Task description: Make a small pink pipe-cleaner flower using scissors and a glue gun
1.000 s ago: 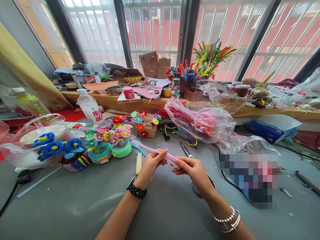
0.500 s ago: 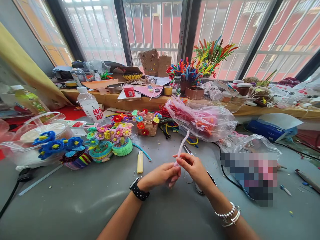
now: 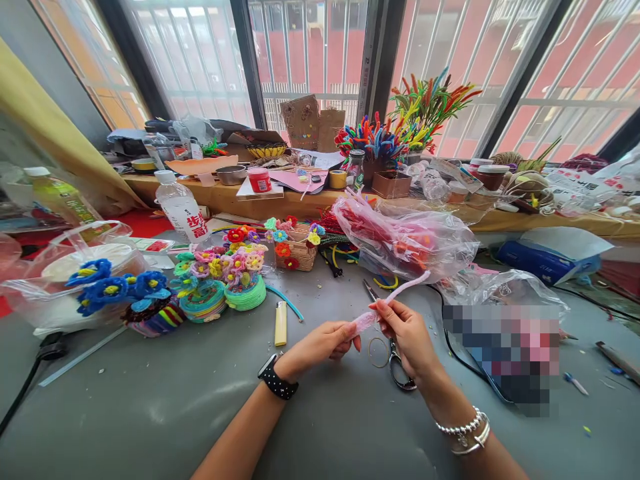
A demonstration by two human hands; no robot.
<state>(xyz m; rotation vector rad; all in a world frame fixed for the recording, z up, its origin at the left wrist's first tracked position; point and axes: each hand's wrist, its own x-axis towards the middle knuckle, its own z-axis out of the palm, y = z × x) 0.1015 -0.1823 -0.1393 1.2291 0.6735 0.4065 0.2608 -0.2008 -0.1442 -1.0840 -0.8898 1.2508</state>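
Note:
Above the grey table, a pale pink pipe cleaner (image 3: 409,285) runs between my two hands, its free end pointing up and right. My left hand (image 3: 334,340) is closed on a thicker pink bundle (image 3: 366,321) of it. With thumb and fingers, my right hand (image 3: 404,333) pinches the strand just beside that bundle. Scissors (image 3: 400,370) lie beneath my right hand, which partly covers them. A thin ring (image 3: 379,352) rests between the hands on the table. Left of my left hand lies a yellow lighter (image 3: 281,324).
Pots of fuzzy flowers (image 3: 244,277) and a blue pipe cleaner (image 3: 285,301) lie to the left. Behind stand a flower-trimmed basket (image 3: 303,250) and a pink plastic bag (image 3: 400,233). On the right are a blurred-out item (image 3: 505,357) and a black cable (image 3: 457,357).
My right hand has moved right, away from my left. The strand has swung from nearly upright to slanting right, and more of the pink bundle and the scissors shows.

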